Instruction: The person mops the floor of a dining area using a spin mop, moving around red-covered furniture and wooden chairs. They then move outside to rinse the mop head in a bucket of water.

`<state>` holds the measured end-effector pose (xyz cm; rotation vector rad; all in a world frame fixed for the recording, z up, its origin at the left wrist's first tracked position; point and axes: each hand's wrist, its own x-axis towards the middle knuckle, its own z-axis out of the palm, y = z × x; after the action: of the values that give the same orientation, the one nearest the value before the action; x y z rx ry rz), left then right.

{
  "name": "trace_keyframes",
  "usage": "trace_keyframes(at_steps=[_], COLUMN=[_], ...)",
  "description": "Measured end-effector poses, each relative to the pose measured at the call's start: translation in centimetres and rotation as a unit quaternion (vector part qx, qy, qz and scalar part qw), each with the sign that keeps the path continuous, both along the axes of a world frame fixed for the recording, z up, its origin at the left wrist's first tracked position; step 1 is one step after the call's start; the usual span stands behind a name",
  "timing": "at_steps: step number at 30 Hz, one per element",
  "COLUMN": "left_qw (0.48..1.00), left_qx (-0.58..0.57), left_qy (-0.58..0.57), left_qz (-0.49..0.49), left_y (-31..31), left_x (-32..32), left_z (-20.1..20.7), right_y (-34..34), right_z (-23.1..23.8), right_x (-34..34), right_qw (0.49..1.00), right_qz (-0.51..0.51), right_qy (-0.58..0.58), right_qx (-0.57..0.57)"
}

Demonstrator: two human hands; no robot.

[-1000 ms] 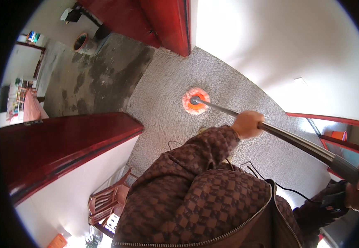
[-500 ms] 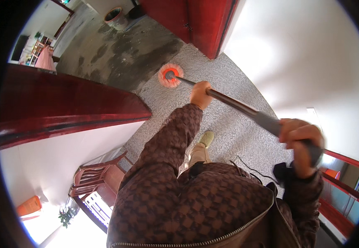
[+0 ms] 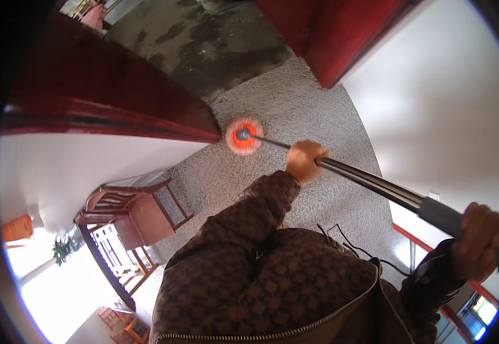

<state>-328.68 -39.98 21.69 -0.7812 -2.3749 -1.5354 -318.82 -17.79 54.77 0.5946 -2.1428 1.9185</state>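
A spin mop with a round orange-and-pink head (image 3: 244, 136) rests on the grey speckled floor (image 3: 295, 120), close to the corner of the red door frame on the left. Its long metal handle (image 3: 370, 184) slants from the head toward the lower right. My left hand (image 3: 305, 161) is wrapped around the pole partway up from the head. Around the grey grip near the top end, my right hand (image 3: 482, 242) is closed at the right side. Both fists hide the parts of the handle inside them.
Dark red door frames stand at the left (image 3: 117, 103) and at the right (image 3: 341, 40). Between them is a dark, wet-patched floor (image 3: 203, 51). A wooden chair (image 3: 149, 215) stands by the left wall. White wall (image 3: 433, 103) bounds the right, and a black cord (image 3: 370, 255) hangs near my waist.
The mop head has come back from near the doorway threshold toward me, beside the left door frame. Both hands have moved right and lower in view, still gripping the handle. The view has shifted too.
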Motion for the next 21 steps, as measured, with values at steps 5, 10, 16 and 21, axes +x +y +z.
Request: trace_keyframes(at_steps=[5, 10, 16, 21], left_qw=[0.986, 0.980, 0.972, 0.984], left_qx=[-0.028, -0.037, 0.029, -0.015], left_qy=[-0.084, -0.086, -0.124, -0.105], left_qz=[0.141, 0.175, 0.199, 0.146], left_y=[-5.8, -8.8, -3.7, -2.0], left_x=[-4.9, -4.4, 6.6, 17.4], left_z=[-4.1, -7.0, -3.4, -1.1], right_y=[-7.6, -10.7, -6.0, -1.8], right_z=[-6.8, -9.5, -3.9, -0.9], right_x=[-1.7, 0.1, 7.8, 13.7], right_qw=[1.000, 0.990, 0.990, 0.994], right_qz=[0.021, 0.100, 0.042, 0.100], right_qy=[-0.011, 0.014, 0.032, 0.024], right_qx=[0.005, 0.099, 0.129, 0.042])
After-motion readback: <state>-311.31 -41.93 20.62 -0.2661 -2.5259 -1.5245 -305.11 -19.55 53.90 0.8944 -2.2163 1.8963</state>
